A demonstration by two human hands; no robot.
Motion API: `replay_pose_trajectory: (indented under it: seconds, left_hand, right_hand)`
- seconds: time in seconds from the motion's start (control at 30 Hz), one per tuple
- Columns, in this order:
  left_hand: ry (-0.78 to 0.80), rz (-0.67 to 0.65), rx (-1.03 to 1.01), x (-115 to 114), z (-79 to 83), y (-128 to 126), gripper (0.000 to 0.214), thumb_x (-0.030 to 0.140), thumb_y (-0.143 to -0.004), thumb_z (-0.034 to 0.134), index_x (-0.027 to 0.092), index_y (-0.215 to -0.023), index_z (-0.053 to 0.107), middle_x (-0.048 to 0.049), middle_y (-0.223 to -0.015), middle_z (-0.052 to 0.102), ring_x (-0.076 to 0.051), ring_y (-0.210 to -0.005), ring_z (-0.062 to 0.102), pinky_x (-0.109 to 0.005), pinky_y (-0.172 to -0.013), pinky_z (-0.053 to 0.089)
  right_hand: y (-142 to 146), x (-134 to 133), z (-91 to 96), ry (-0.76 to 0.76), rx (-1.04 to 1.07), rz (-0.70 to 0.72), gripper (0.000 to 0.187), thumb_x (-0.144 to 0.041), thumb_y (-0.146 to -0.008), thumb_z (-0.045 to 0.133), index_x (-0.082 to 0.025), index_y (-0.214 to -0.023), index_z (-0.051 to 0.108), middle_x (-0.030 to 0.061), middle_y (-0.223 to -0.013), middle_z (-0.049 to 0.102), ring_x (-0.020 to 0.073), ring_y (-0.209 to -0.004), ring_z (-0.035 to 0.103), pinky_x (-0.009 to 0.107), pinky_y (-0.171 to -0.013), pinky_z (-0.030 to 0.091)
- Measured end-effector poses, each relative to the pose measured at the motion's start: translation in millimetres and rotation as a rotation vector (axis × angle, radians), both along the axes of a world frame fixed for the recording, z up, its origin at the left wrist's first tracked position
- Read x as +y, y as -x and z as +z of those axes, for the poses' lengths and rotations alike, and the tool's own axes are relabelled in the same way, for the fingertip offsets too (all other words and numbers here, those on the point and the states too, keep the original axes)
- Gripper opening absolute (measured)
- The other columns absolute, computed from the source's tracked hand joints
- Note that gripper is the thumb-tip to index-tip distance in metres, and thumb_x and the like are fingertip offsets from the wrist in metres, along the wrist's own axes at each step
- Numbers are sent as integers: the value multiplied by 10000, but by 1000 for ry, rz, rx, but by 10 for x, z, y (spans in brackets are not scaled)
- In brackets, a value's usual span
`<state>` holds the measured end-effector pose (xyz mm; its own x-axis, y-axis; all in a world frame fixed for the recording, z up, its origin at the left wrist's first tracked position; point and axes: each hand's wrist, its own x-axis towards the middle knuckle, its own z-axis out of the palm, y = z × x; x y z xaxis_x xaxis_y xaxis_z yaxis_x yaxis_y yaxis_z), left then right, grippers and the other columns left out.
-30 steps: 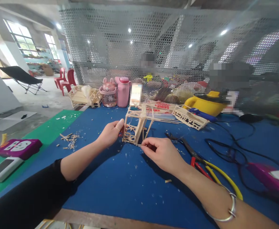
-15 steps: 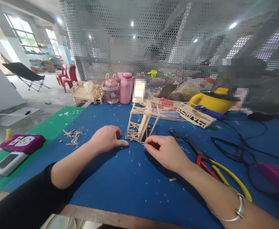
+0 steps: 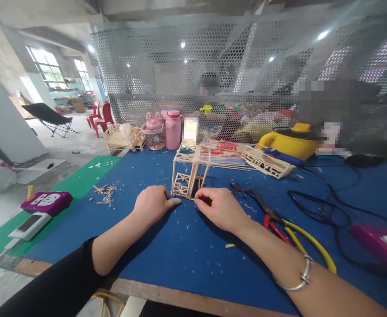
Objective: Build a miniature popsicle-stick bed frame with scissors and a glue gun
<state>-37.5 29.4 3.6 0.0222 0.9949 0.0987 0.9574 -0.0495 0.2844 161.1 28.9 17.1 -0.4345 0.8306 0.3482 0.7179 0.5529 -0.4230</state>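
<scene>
A small openwork model of thin wooden sticks [image 3: 191, 171] stands in front of me, with tall posts and a lattice panel low on its left. Beside its lower left corner is my left hand [image 3: 152, 203], fingers curled, thumb stretched out apart from them along the mat. My right hand [image 3: 221, 207] pinches thumb and fingertips together at the model's lower right front corner. Whatever lies in that pinch is too small to make out. Right of this hand lie pliers [image 3: 273, 215] with one red and one yellow handle.
A blue mat [image 3: 180, 255] covers the table, with stick scraps [image 3: 106, 193] on the left. Behind stand a pink flask [image 3: 173, 131], a wooden panel [image 3: 266, 162], loose sticks and a yellow pot [image 3: 289, 143]. Black cables [image 3: 315, 207] lie right; a purple box [image 3: 46, 201] sits left.
My view has shifted slightly. The model leans less to the right, and my left hand has come closer to its lower left corner. My right hand stays at the lower right corner.
</scene>
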Motion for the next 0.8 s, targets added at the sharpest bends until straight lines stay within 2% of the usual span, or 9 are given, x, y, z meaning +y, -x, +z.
replay_pose_trajectory:
  seconds: [0.17, 0.37, 0.63, 0.8]
  left_hand:
    - [-22, 31, 50, 0, -10, -91, 441, 606, -761, 486, 218, -777, 694, -92, -797, 706, -258, -774, 649, -297, -595, 423]
    - [-37, 63, 69, -32, -22, -148, 336, 467, -815, 470, 239, -867, 711, -91, -858, 719, -236, -814, 653, -286, -649, 446]
    - [-65, 60, 31, -36, -31, -173, 310, 387, -825, 428, 222, -813, 690, -87, -828, 716, -223, -775, 649, -275, -619, 420]
    - [-109, -15, -15, -204, 18, -60, 222, 302, -796, 454, 218, -717, 643, -59, -740, 697, -216, -699, 630, -279, -581, 385]
  right_hand:
    - [25, -17, -55, -1, -17, -2, 158, -239, -788, 517, -206, -702, 645, -9, -629, 636, 106, -548, 521, 216, -532, 325]
    - [39, -29, -108, -16, -29, 23, 168, -228, -786, 508, -211, -709, 656, -5, -636, 647, 107, -558, 536, 214, -546, 334]
    - [30, -13, -125, -3, -23, 2, 155, -225, -778, 518, -214, -729, 665, 0, -656, 657, 111, -568, 548, 214, -556, 351]
    - [15, -3, -115, 15, -17, 6, 162, -223, -782, 516, -212, -723, 667, 1, -667, 661, 110, -570, 553, 210, -543, 347]
